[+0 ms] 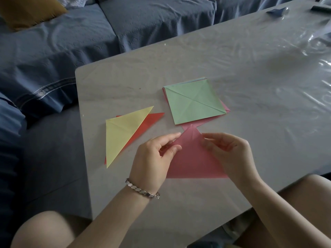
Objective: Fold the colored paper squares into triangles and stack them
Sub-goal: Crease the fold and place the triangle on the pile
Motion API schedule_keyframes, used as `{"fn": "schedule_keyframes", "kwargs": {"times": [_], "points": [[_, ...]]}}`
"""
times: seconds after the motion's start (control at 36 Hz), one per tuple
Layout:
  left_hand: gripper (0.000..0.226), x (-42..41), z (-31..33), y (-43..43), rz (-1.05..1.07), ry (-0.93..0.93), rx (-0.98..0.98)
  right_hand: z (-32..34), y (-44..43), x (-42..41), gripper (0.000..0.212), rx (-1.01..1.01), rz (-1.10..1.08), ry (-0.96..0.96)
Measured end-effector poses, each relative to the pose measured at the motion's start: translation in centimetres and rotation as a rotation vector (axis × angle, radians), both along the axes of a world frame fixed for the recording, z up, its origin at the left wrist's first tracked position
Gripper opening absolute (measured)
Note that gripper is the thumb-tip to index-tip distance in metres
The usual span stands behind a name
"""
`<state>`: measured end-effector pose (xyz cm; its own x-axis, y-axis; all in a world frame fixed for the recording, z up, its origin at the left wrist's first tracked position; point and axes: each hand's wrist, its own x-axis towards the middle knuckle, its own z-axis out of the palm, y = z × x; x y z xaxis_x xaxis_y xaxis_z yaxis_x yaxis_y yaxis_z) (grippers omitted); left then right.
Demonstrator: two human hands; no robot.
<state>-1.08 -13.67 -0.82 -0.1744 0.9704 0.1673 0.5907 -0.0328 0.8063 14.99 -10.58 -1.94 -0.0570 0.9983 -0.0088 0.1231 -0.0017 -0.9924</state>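
Dim, soft daylight with muted colours throughout. White glare streaks the clear plastic cover (304,56) on the grey table (125,77) at far right. Shadows are faint and diffuse — edges bow with wide-angle distortion, focus slightly soft.

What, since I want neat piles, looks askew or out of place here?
The yellow paper triangle lies skewed on the red paper triangle, whose tip juts out rightward. Under the creased green paper square, a pink sheet pokes out at the right. Nothing looks torn.
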Motion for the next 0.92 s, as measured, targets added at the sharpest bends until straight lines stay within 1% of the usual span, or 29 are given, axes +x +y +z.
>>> {"fn": "schedule_keyframes", "kwargs": {"times": [0.19, 0.31, 0.67, 0.92], "points": [[0.029, -0.08, 0.35, -0.21, -0.003, 0.016, 0.008, 0.14, 0.00, -0.03, 0.024, 0.004, 0.022, 0.021], [0.032, 0.06, 0.54, -0.30, -0.009, 0.012, 0.011, 0.30, -0.11, -0.02, 0.024, 0.007, 0.029, 0.038], [0.033, 0.28, 0.61, -0.48, -0.032, 0.011, 0.019, 0.14, -0.02, 0.12, 0.028, 0.043, 0.041, -0.006], [0.032, 0.20, 0.77, -0.63, -0.049, -0.024, -0.004, 0.39, 0.12, 0.03, 0.027, 0.043, 0.034, -0.020]]}}
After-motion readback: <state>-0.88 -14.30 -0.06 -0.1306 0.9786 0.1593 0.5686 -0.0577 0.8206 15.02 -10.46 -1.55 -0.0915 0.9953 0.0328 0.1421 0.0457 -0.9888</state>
